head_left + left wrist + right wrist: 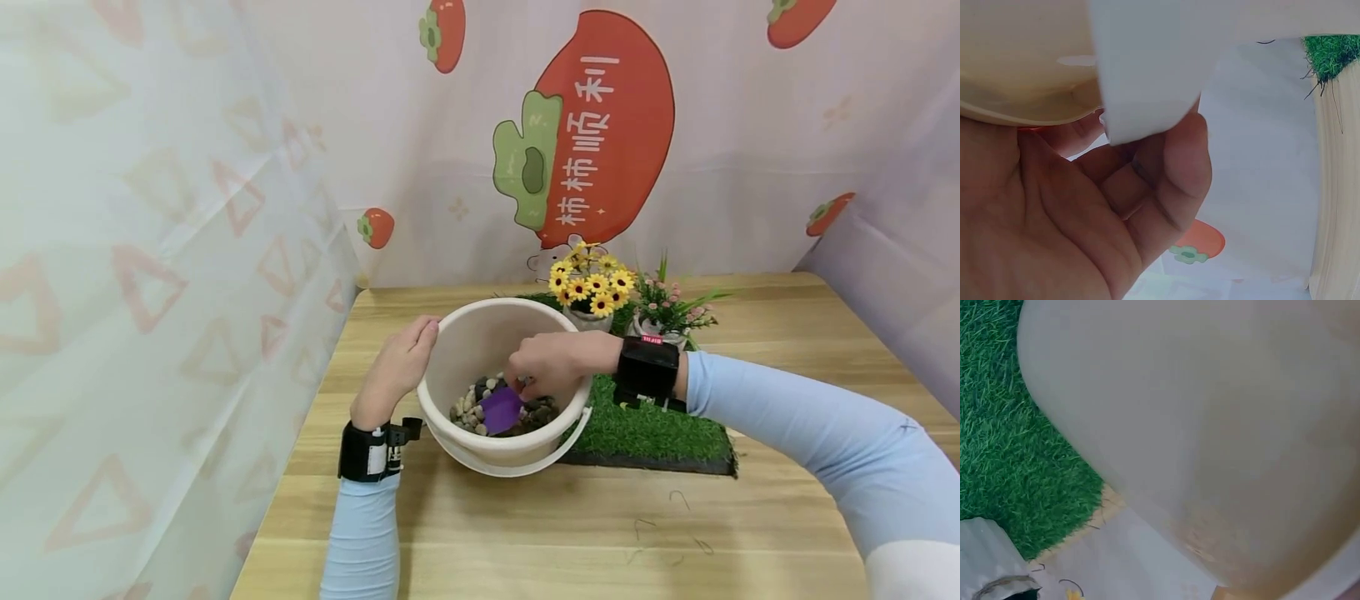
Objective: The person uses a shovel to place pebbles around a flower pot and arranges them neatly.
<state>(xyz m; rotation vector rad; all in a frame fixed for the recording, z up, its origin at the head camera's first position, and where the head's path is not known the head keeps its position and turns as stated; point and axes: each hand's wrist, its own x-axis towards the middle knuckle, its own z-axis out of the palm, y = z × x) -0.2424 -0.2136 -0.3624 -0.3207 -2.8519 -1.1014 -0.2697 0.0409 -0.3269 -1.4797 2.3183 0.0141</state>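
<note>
A white bucket stands on the table, tilted a little toward the camera, with pebbles over its bottom. My left hand grips its left rim, the fingers curled over the edge in the left wrist view. Inside the bucket, my right hand holds a small purple shovel whose blade lies among the stones. The shovel's handle is hidden by the fingers. The right wrist view shows only the bucket's outer wall, with the right hand out of sight.
A mat of artificial grass lies right of the bucket. Behind it stand a pot of yellow flowers and a pot of pink flowers. The bucket's white handle hangs at the front. A printed curtain closes off the back.
</note>
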